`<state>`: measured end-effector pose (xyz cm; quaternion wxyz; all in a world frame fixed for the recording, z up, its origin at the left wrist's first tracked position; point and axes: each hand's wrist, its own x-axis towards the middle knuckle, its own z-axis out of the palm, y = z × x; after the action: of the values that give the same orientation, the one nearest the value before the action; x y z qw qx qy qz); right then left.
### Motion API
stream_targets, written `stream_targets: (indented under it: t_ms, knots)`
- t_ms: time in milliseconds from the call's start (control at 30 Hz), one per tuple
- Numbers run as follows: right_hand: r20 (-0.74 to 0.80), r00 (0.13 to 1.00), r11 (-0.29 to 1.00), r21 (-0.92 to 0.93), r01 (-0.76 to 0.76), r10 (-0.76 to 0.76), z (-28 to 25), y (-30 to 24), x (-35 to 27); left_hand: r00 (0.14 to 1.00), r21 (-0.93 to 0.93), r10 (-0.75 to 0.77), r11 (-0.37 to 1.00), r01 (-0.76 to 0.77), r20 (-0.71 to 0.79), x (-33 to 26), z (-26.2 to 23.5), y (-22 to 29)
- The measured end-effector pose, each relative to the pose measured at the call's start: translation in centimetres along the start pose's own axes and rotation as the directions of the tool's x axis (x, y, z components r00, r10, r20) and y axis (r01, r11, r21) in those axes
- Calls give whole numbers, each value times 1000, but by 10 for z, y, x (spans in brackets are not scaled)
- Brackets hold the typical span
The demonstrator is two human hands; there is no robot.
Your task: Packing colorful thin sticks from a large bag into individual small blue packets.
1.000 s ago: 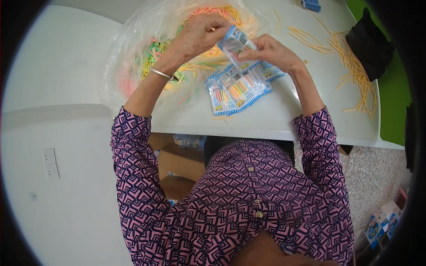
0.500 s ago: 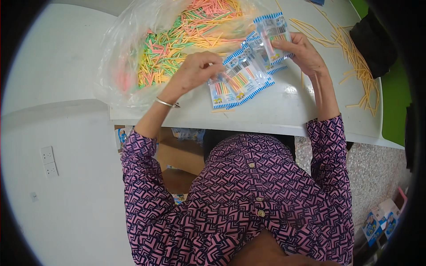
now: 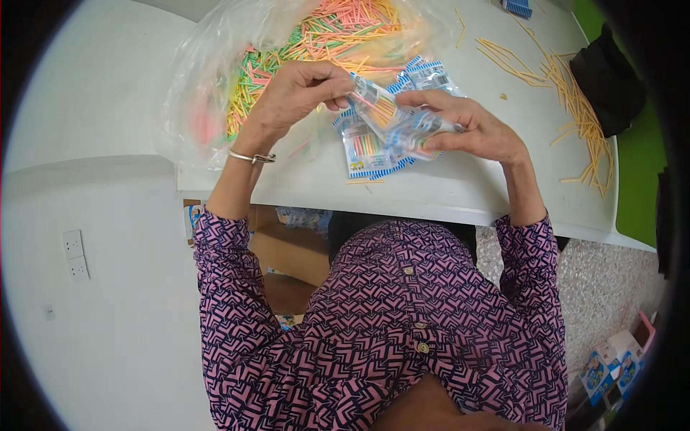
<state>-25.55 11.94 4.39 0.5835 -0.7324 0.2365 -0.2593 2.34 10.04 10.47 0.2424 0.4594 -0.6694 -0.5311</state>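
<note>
My left hand (image 3: 296,92) pinches the top of a small clear packet with a blue-striped edge (image 3: 379,109), filled with coloured sticks. My right hand (image 3: 467,129) grips the same packet from the right side, just above the table. Under them lie several similar blue-edged packets (image 3: 365,152) flat on the white table (image 3: 445,194). Behind my hands a large clear plastic bag (image 3: 215,79) lies open, full of loose pink, yellow and green sticks (image 3: 338,29).
Loose yellow-orange sticks (image 3: 575,93) are scattered over the table's right side, beside a black object (image 3: 607,79) at the edge. A cardboard box (image 3: 287,266) sits under the table. Small blue-and-white cartons (image 3: 611,363) stand on the speckled floor at lower right.
My left hand rose from the flat packets to the packet in my right hand, and my right hand drew in toward the middle. Both hands now meet on one packet.
</note>
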Motion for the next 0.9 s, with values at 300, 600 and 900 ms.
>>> stream_targets:
  t_ms: [300, 600, 900]
  knots:
    - [-104, 989, 995, -30, 100, -102, 11, -8, 10, 979, 12, 205, 979, -205, 7, -3, 6, 38]
    - [-205, 979, 996, 87, -1, 19, 20, -10, 7, 944, 75, 222, 975, -210, -243, -8, -11, 52]
    - [-179, 984, 1000, -29, 7, -12, 21, 2, 5, 844, 511, 522, 763, -395, -127, -9, -2, 52]
